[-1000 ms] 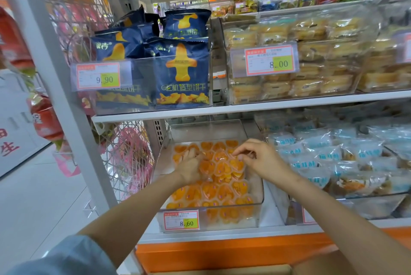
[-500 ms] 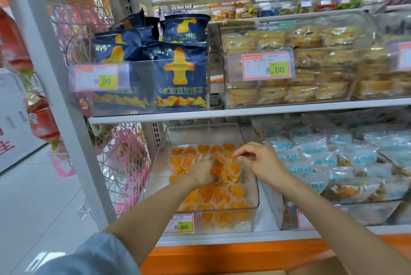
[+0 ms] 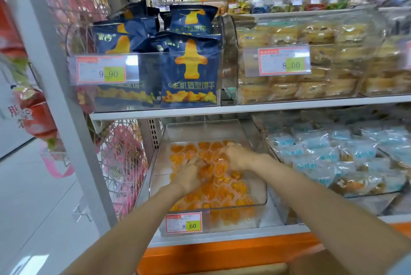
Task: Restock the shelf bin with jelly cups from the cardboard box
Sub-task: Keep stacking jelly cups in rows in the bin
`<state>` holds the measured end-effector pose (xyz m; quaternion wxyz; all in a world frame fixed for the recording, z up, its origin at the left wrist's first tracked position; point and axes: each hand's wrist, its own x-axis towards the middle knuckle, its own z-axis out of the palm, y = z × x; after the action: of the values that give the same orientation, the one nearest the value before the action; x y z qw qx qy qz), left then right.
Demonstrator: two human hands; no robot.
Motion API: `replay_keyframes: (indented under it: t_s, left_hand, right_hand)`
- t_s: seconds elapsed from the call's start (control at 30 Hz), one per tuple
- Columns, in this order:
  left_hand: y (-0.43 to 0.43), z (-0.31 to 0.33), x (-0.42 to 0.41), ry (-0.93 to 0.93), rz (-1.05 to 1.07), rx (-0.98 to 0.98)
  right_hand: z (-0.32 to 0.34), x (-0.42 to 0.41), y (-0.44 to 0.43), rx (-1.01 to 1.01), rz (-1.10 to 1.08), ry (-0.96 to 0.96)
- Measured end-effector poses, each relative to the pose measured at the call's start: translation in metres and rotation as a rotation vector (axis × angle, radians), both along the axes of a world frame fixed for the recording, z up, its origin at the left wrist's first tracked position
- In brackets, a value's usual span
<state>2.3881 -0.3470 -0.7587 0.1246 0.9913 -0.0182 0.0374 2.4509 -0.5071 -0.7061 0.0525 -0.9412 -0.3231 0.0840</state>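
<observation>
Clear shelf bin [image 3: 264, 197] on the lower shelf, toward 6 o'clock in view, price tag [image 3: 184, 222] marked 8.60 clipped to its front wall. Orange jelly cups [image 3: 222, 192] heaped inside, thickest through the middle and front; bare bin floor along the 9 o'clock side and at the 12 o'clock back. Left hand [image 3: 191, 177] palm down on the pile, at about 8 o'clock of its centre, fingers bent down among the cups. Right hand [image 3: 238, 157] at 1 o'clock of the left, knuckles up, fingers bunched over the back rows. Hands close together, nearly touching. Heavy motion blur on both: pinching a cup or merely pressing on the heap, cannot tell. Tan strip [image 3: 211, 270] at the bottom edge, 6 o'clock, possibly the cardboard box rim. On the upper shelf at 12 o'clock of the jelly bin, navy snack bags [image 3: 191, 70] upright in a clear bin, 9.90 tag [image 3: 102, 71] on the front. At 2 o'clock, wrapped yellow pastries [image 3: 322, 37] stacked behind an 8.00 tag [image 3: 284, 61]. At 3 o'clock, level with the jelly bin, pale blue packets [image 3: 322, 157] in a neighbouring bin. At 9 o'clock, wire mesh panel [image 3: 124, 141] with pink goods behind it.
</observation>
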Motion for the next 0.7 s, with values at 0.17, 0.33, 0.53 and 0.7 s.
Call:
replay_keyframes:
  t_s: [0.17,0.33,0.53,0.7]
  left_hand:
    - [0.003,-0.004,0.001,0.000,-0.014,0.003]
    - [0.002,-0.001,0.001,-0.008,-0.023,-0.040]
    - [0.003,0.001,-0.003,-0.001,-0.025,-0.063]
    - [0.002,0.003,-0.003,0.008,-0.031,-0.064]
  right_hand:
    - [-0.005,0.010,0.008,-0.133,-0.017,0.014]
    - [-0.006,0.011,0.010,-0.140,-0.017,0.020]
    - [-0.005,0.013,0.008,-0.103,-0.031,0.030]
    - [0.001,0.014,0.008,-0.037,-0.074,0.104]
